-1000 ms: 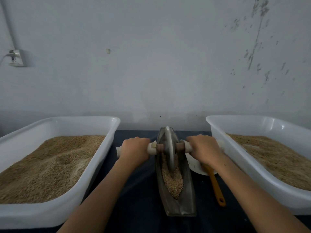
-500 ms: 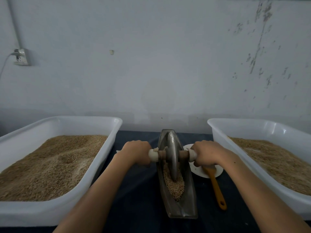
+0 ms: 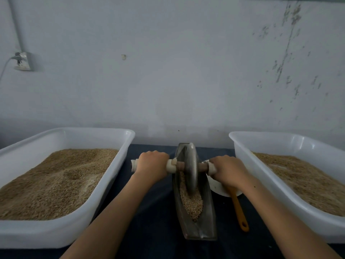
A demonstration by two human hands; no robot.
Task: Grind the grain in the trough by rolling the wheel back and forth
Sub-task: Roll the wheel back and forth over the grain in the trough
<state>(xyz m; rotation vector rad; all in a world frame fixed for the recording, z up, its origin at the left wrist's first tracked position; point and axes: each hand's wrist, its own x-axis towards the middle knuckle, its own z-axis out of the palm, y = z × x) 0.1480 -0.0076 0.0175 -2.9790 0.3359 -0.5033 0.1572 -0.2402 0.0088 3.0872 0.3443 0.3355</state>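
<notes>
Dim, flat, cool light, no clear source. Soft shadows under tubs on dark worktop (image 3: 153,217). Faint glare on right tub (image 3: 298,144) rim. Wide-angle bowing at edges. Wheel (image 3: 190,165) slightly blurred.

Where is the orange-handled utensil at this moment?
In the head view, the orange-handled utensil lies on the dark table right of the trough, its far end on the white dish under the right hand.

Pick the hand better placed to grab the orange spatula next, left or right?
Right. The right hand grips the axle directly above the dish and spatula. The left hand is across the trough and wheel.
</notes>
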